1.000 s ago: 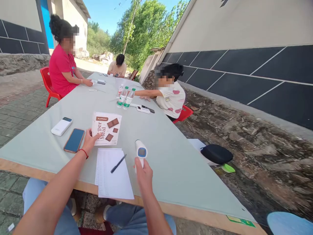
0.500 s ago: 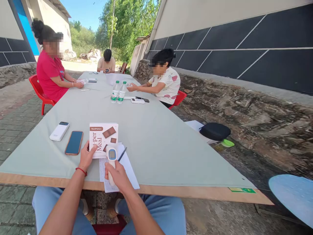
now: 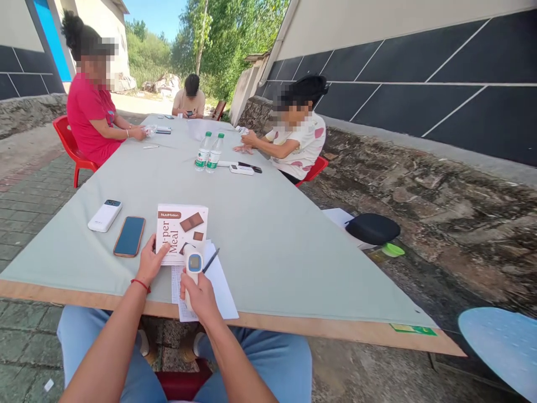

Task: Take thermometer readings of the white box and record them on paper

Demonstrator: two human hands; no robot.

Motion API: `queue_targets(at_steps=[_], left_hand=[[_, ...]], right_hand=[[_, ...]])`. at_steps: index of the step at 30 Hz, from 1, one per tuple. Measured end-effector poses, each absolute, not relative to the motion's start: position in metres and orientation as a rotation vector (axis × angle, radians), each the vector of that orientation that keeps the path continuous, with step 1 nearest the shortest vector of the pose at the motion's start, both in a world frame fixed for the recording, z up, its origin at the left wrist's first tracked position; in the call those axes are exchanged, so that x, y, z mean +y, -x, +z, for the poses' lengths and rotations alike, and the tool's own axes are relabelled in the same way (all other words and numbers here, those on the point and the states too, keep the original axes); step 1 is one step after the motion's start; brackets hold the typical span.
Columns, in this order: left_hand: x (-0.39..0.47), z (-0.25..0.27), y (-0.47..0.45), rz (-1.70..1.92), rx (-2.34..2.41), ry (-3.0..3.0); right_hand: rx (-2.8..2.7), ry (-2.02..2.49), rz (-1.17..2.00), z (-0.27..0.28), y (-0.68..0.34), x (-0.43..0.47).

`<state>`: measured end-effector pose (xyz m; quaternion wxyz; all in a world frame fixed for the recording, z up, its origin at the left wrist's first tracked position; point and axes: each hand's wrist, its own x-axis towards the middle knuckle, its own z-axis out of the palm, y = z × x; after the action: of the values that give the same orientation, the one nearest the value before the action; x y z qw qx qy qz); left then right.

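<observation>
Upright in my left hand [image 3: 153, 259] is a white box [image 3: 172, 215] with chocolate pictures and the words "NutriMotion" and "Meal" on its front. The thumb lies across that front. My right hand [image 3: 200, 294] is wrapped round the handle of a white infrared thermometer [image 3: 194, 258], whose small blue-framed screen faces me. Its head overlaps the box's lower right corner; whether they touch I cannot tell. Printed paper sheets [image 3: 222, 294] lie beneath my right hand, with a dark pen [image 3: 212, 259] on them.
Left of the box lie a phone [image 3: 130, 237] and a white power bank [image 3: 104, 216]. Two water bottles [image 3: 202, 152] stand mid-table. Three people sit around the table [image 3: 293, 263], one at left, one at right, one at the far end. A black case [image 3: 372, 228] rests beyond the right edge.
The view has shifted slightly. My hands still hold the box and thermometer in nearly the same place. The person at right has brought their hands closer in over the table.
</observation>
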<state>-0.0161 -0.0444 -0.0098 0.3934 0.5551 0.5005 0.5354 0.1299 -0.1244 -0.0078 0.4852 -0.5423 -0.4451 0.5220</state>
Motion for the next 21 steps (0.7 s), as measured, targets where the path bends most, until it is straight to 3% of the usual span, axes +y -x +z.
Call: queue_targets(at_steps=[13,21], left_hand=[[-0.046,-0.013,0.016,1.412,1.296,-1.389],[-0.046,-0.009,0.016,1.404,1.28,-1.466]], right_hand=[[-1.067,1.229,1.267,0.061,-0.141,-0.123],[-1.187,1.097,1.013,0.137,-0.147,-0.131]])
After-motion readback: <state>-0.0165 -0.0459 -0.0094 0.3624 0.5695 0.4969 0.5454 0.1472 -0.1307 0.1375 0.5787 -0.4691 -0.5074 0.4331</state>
